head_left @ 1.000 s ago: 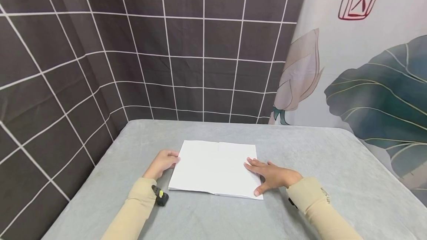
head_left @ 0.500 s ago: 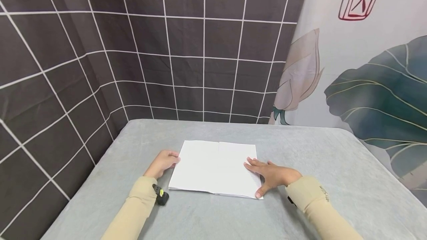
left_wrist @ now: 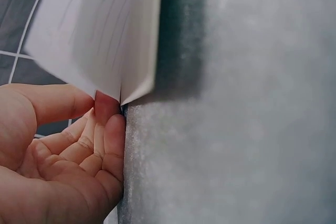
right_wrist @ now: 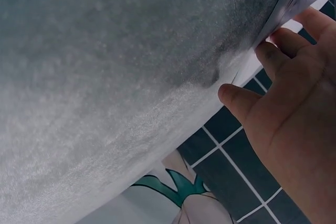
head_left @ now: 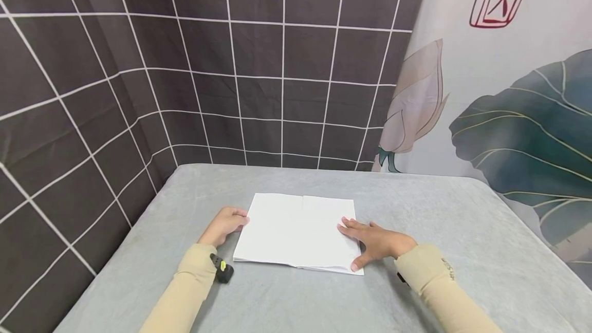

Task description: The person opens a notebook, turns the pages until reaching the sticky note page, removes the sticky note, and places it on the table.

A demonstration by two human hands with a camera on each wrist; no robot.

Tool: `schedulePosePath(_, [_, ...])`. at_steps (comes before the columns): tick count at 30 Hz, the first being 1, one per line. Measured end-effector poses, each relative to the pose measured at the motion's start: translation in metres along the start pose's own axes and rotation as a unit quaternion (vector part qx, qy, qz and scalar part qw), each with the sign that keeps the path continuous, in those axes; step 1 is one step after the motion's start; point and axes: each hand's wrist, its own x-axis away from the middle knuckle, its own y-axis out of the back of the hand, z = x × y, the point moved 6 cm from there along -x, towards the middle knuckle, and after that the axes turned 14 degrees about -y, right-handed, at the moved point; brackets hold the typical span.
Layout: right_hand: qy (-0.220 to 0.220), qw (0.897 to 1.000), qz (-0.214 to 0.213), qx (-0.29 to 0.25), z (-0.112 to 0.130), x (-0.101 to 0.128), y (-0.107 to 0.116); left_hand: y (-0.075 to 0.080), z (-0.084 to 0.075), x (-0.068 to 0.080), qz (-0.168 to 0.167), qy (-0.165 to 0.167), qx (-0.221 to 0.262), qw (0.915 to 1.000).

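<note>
An open notebook [head_left: 296,233] with white pages lies flat near the middle of the grey cloth-covered table. In the left wrist view, faint ruled lines show on its pages [left_wrist: 105,30]. My left hand [head_left: 226,224] is at the notebook's left edge, where its thumb and a fingertip pinch the edge of the pages; the other fingers [left_wrist: 86,148] are curled below. On the opposite side, my right hand [head_left: 375,243] rests with spread fingers on the right page, thumb near the lower right corner. The right wrist view shows its fingers [right_wrist: 275,59] along the notebook's edge.
The grey cloth [head_left: 430,204] covers the table around the notebook. A dark curtain with a white grid [head_left: 259,96] stands behind and to the left. A pale curtain with a lotus print [head_left: 522,132] hangs at the right. Each wrist bears a small black device [head_left: 224,271].
</note>
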Motion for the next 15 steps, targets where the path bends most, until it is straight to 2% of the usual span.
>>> schedulePosePath(15, [0.008, 1.0, -0.01, -0.007, -0.0022, -0.0017, -0.0006, 0.0002, -0.0015, 0.001, 0.005, -0.002, 0.01, 0.9999])
